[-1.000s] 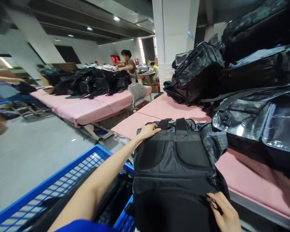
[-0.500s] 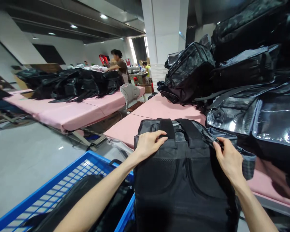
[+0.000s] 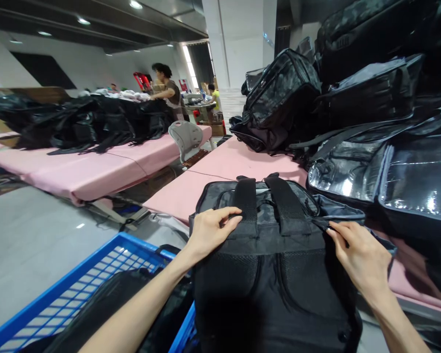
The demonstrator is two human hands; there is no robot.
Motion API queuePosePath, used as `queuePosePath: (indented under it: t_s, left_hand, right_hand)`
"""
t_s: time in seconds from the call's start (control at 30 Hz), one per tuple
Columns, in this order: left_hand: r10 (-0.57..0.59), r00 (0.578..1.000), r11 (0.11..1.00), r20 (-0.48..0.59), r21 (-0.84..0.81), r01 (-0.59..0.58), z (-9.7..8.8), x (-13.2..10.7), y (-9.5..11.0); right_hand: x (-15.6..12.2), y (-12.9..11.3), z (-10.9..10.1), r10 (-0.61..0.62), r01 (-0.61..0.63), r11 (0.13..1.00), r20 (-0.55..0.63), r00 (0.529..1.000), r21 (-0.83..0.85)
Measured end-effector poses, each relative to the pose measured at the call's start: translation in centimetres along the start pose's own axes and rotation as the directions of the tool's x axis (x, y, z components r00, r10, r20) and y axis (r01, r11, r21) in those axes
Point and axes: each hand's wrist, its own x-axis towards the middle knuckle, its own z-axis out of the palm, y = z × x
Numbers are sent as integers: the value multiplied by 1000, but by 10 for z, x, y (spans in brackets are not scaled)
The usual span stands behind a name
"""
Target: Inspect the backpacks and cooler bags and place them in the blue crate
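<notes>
A black backpack [image 3: 268, 289] stands in front of me with its back panel and two shoulder straps [image 3: 286, 208] facing me. My left hand [image 3: 213, 230] pinches its top left edge beside the left strap, thumb and forefinger close together. At the upper right corner my right hand [image 3: 363, 252] closes thumb and fingers on the bag's edge, at a small dark piece that may be a zipper pull. Beside that hand a grey-lined side pocket [image 3: 340, 208] gapes. The top shows a dark camouflage-patterned panel between the straps.
At lower left a blue plastic crate [image 3: 121, 238] holds black bags. Silver-lined bags [image 3: 419, 181] are piled on the right of the pink-covered table [image 3: 220, 162]. Another pink table [image 3: 132, 157] carries black bags [image 3: 106, 117]; a person [image 3: 171, 93] stands behind it near a grey chair [image 3: 186, 139].
My view has shifted right. The bag's top tilts slightly away from me and the straps stand up more. Both hands keep their places at the upper corners; the right has turned flatter.
</notes>
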Motion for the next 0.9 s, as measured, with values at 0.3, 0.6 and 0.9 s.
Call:
queuePosePath:
  t_s: [0.3, 0.6, 0.9]
  left_hand:
    - [37, 998, 999, -45, -10, -37, -2, -1, 5]
    - [-12, 1000, 1000, -19, 3, 12, -3, -1, 7]
    - [-47, 999, 999, 0, 6, 47, -3, -1, 8]
  right_hand:
    - [8, 2, -6, -77, 78, 990, 19, 997, -117]
    - [2, 3, -4, 0, 3, 999, 86, 996, -32]
    - [-2, 12, -2, 90, -91, 996, 50, 995, 17]
